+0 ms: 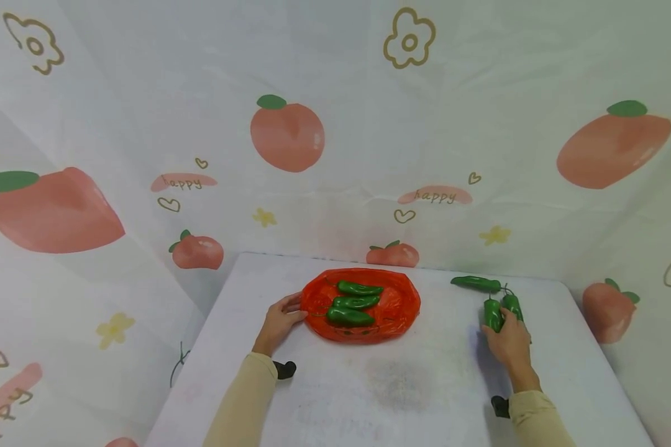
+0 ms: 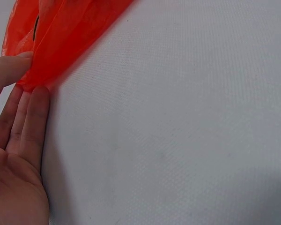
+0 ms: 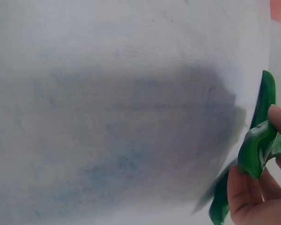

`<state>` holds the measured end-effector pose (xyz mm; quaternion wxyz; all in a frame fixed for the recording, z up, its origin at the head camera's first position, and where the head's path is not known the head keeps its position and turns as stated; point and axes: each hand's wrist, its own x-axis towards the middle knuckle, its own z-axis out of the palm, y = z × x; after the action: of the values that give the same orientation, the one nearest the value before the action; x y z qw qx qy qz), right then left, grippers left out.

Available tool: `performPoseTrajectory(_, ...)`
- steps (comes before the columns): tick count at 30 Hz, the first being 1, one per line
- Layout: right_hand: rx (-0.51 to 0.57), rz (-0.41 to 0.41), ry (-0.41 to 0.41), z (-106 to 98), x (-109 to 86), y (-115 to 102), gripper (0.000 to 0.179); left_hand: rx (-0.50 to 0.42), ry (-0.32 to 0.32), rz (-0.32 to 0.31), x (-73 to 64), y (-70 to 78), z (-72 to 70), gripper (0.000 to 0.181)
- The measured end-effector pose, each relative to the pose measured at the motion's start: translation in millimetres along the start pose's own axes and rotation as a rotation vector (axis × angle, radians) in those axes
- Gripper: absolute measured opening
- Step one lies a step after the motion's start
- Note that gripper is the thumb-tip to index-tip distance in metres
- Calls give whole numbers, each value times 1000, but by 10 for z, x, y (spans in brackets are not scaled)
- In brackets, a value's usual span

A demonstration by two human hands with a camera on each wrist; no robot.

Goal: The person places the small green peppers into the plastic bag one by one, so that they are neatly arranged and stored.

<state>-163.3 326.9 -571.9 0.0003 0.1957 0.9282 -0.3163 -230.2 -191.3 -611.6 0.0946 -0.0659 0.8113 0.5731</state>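
A red plastic bag [image 1: 399, 323] lies spread open on the white table, with three long green peppers [image 1: 349, 318] inside it. At the bag's left rim is my left hand [image 1: 279, 323]; in the left wrist view its thumb and fingers pinch the red plastic edge [image 2: 70, 42]. My right hand [image 1: 510, 341], at the table's right side, grips a green pepper [image 3: 256, 149] between thumb and fingers. Another green pepper [image 1: 512, 304] lies right beside that hand, partly covered by it. A further green pepper [image 1: 477, 284] lies crosswise just behind.
The white table [image 1: 335, 385] ends at a hanging cloth [image 1: 346, 217] printed with peaches, which rises behind and at both sides. Dark straps with a small black piece [image 1: 284, 370] sit at the wrists. A greyish smudge marks the tabletop between the arms.
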Motion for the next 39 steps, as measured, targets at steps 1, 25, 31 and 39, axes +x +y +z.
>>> performPoseTrajectory(1, 7, -11, 6, -7, -6, -9, 73, 0, 0, 0, -6, -1, 0, 55)
performPoseTrajectory(25, 64, -324, 39, -243, -38, -401, 68, -1, -13, 24, 44, -69, -22, 57)
performPoseTrajectory(31, 15, -351, 19, -289, -77, -482, 63, 7, -16, 32, 32, -48, -25, 57)
performPoseTrajectory(39, -26, -406, 18, -330, -95, -598, 58, 13, -15, 29, 29, -18, -22, 55)
